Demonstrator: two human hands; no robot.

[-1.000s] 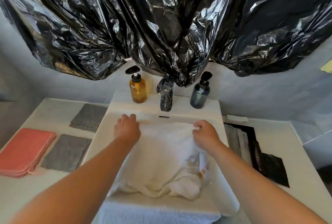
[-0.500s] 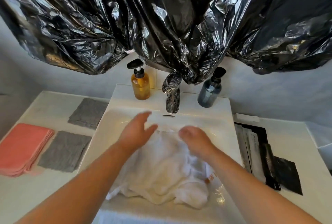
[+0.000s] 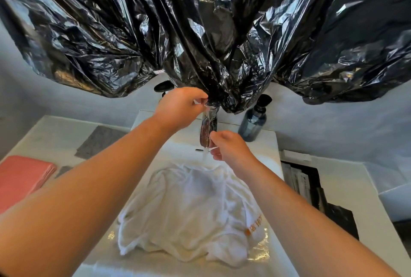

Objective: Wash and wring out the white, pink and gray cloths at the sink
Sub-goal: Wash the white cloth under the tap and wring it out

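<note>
Only arms and hands of the person are in frame. Left forearm (image 3: 100, 179) and right forearm (image 3: 289, 210) are bare along their whole visible length, from the bottom frame edge to the wrists. Left hand (image 3: 178, 107) and right hand (image 3: 231, 147) are bare too, with skin uncovered across the knuckles and fingers. Wide-angle distortion makes the left forearm look much bulkier near the lens than the right one. Nail detail is too small and blurred to call.
</note>
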